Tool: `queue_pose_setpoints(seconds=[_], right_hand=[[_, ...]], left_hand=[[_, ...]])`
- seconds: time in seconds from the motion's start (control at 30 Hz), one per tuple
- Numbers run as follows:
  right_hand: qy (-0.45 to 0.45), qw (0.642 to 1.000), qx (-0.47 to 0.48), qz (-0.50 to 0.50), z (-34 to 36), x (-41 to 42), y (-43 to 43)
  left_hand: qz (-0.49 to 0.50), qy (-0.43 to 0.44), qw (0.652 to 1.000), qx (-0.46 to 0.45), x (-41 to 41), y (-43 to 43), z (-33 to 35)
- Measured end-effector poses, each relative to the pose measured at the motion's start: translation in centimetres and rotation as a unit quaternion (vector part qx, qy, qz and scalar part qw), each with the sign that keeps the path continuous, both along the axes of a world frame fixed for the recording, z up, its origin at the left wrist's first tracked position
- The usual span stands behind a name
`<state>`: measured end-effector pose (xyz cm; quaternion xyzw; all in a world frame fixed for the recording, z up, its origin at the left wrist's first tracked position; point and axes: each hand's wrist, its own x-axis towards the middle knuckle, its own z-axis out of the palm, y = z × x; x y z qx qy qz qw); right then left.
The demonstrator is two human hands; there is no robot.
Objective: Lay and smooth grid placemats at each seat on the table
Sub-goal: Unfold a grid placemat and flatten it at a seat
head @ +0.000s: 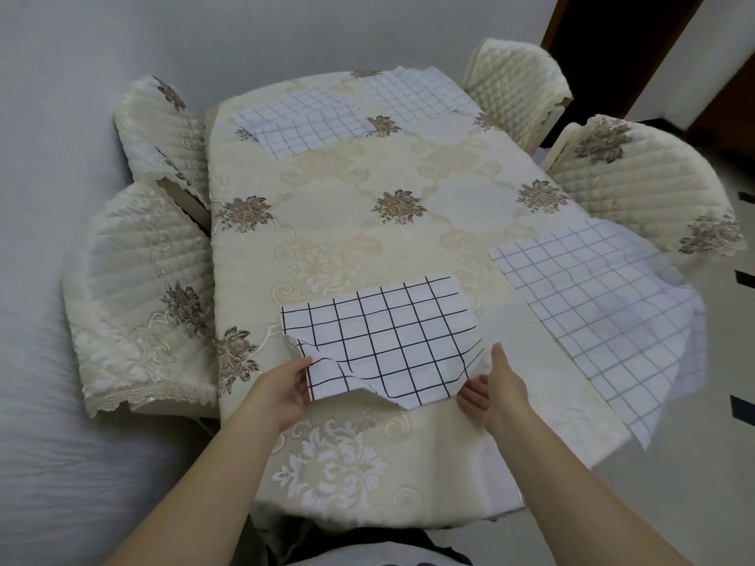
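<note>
Both left grip (282, 392) and right grip (496, 392) pinch near corners of the placemat (380, 332), flat beyond them.

A white wall (122, 34) on the left — a dark doorway (613, 34) and pale floor (674, 484) on the right.

Matt grid-printed cloth placemat (384, 337), creased; embroidered satin-sheen tablecloth (339, 222); quilted fabric chair covers (139, 288)
</note>
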<state>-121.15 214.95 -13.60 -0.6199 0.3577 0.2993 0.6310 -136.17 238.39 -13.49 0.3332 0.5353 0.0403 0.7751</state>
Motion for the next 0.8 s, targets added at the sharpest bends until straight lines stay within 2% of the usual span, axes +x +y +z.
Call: queue_pose_setpoints(seconds=[0.2,0.37,0.5,0.57,0.67,0.8], right_hand=[[0.088,0.992,0.088,0.011,0.4,-1.4,0.4],[0.160,0.969,0.185,0.018,1.5,-2.8,1.7],[0.138,0.962,0.233,0.028,1.7,-3.1,2.7],[0.097,0.971,0.219,0.005,1.6,-2.6,2.9],[0.056,0.987,0.149,-0.002,1.5,-1.6,2.7],[0.032,0.993,0.113,0.009,1.1,-0.5,1.8]], left_hand=[[0.018,-0.098,0.992,-0.074,1.7,-1.1,1.3],[-0.008,-0.169,0.980,-0.103,2.6,-2.0,2.3],[-0.037,-0.199,0.974,-0.105,2.6,-2.2,2.8],[-0.062,-0.201,0.972,-0.103,2.2,-2.1,2.9],[-0.090,-0.187,0.972,-0.114,1.2,-1.6,2.7],[-0.068,-0.143,0.974,-0.164,-0.2,-0.1,1.5]])
